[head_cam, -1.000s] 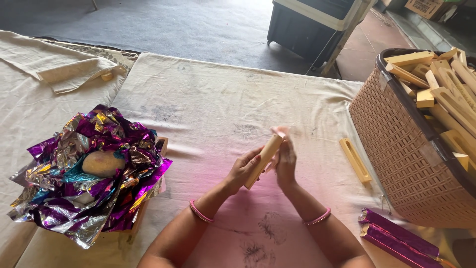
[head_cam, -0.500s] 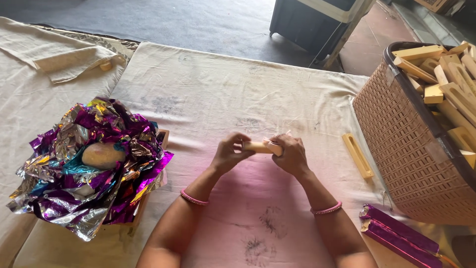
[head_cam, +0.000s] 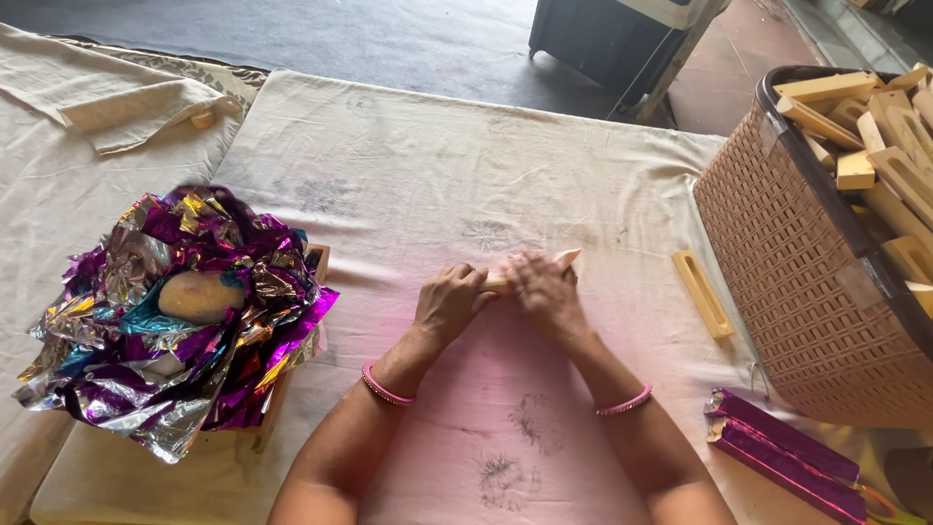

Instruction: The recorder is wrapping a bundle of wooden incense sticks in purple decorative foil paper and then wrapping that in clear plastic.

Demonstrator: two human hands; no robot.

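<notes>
Your left hand [head_cam: 449, 303] and right hand [head_cam: 544, 292] are closed together over a pale wooden stick [head_cam: 562, 260] near the middle of the cloth-covered table [head_cam: 408, 185], both grips wrapped tight around it. The stick lies flat on the cloth with its long axis running left to right, and only its right tip pokes out past your right fingers, angled a little toward the far right corner. Toward the right edge, well apart from your hands, lies a slotted wooden piece [head_cam: 702, 294], and beyond it stands a woven basket [head_cam: 807, 282] heaped with more wooden pieces. Two purple foil-wrapped sticks [head_cam: 782, 455] rest at the near right corner. Near the left edge sits a pile of crumpled purple and silver foil [head_cam: 185, 321].
</notes>
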